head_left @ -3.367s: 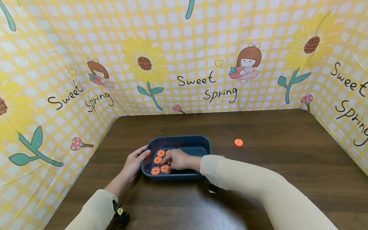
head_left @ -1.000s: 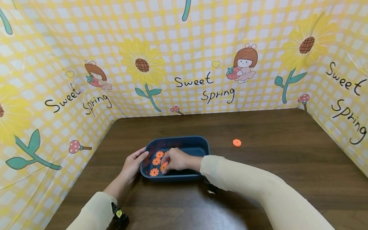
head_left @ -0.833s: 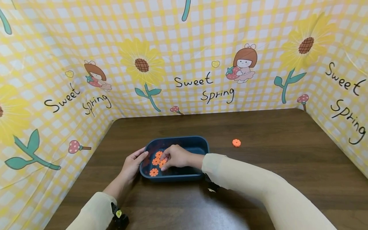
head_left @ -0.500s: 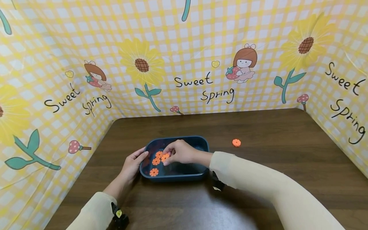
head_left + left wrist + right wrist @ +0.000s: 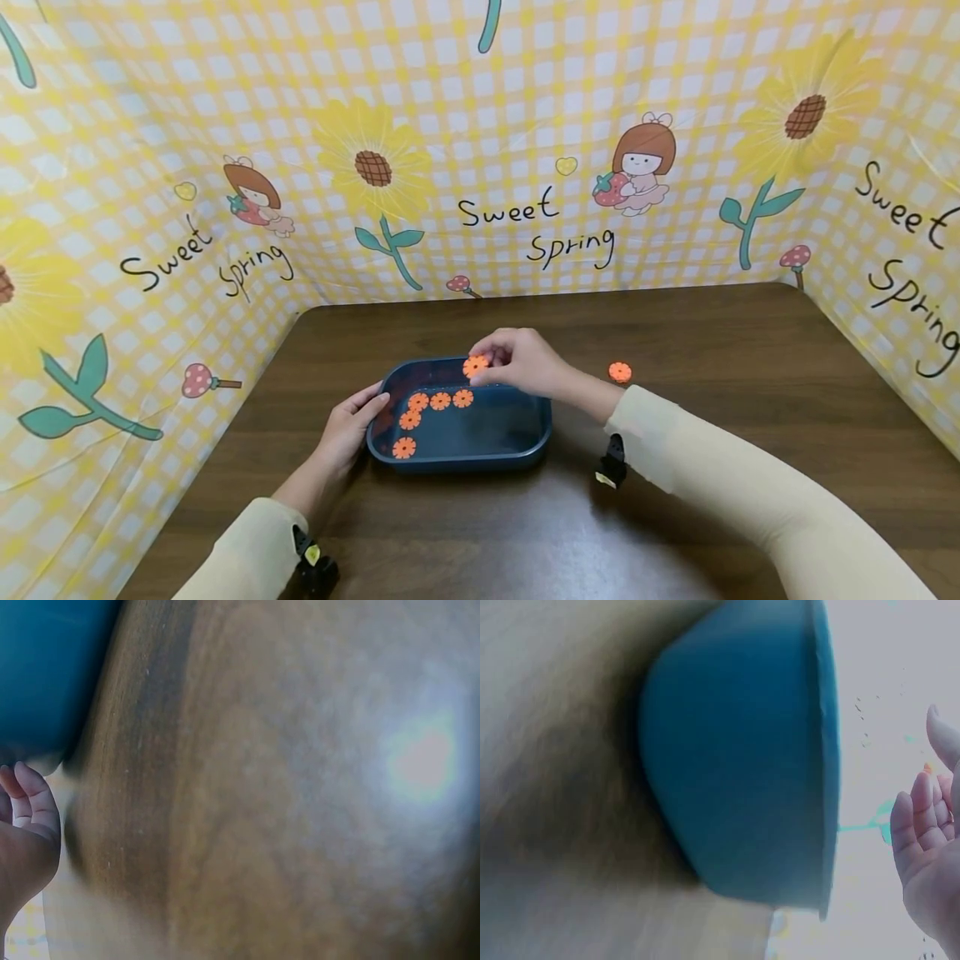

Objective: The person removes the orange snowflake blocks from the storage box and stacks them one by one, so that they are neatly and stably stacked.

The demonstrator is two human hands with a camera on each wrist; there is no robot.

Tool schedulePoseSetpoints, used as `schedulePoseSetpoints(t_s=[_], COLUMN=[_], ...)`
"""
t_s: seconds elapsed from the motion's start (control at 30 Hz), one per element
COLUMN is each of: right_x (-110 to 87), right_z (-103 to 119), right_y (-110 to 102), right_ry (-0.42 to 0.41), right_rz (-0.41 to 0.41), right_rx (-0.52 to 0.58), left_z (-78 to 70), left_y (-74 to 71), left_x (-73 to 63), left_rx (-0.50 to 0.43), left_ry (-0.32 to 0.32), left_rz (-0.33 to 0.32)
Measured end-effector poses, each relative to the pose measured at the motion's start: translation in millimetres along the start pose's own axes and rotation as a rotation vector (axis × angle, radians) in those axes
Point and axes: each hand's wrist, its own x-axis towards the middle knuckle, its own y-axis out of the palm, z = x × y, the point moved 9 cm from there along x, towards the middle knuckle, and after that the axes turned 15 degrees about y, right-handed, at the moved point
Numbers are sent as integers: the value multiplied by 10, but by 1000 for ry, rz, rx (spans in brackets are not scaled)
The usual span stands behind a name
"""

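In the head view, a dark blue oblong tub (image 5: 480,458) stands on the table. My left hand (image 5: 347,433) grips its left end, thumb at the rim and fingers outside; the left wrist view shows those bent fingers (image 5: 34,787) against the tub's wall. My right hand (image 5: 525,362) pinches an orange flower-shaped disc (image 5: 476,367) between thumb and fingers, over the tub's back rim. On the tub's floor lie several like discs: a front-left disc (image 5: 404,448), and others in a bent row ending at a disc (image 5: 463,398). The right wrist view has the right hand (image 5: 930,832) above the rim.
Another orange disc (image 5: 619,372) lies on the brown wooden table (image 5: 720,367), right of the tub and close beyond the right forearm. Yellow checked cloth (image 5: 510,150) printed with flowers walls off the table's back and sides. Both sleeves carry black wrist cameras (image 5: 612,462).
My right hand has pinched a disc off the tub's floor and lifted it up, back and to the right. Discs it covered now show. The left hand keeps its place on the tub.
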Motion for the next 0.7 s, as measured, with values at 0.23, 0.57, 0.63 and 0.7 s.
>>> schedulePoseSetpoints(t_s=[0.23,0.57,0.63,0.7], right_x=[-156,-405,-454,-504], right_z=[-191,-559,-664,-773], right_y=[-445,-996,-1080,-1148], right_ry=[12,90,125,157], right_rz=[-160,-352,-376,-392], right_rx=[15,-2,4,16], left_z=[8,0,-2,-3], left_y=[12,9,7,3], left_x=[10,12,13,16], left_rx=[-2,15,20,23], left_ry=[4,16,18,22], left_rz=[-1,-9,-12,-16])
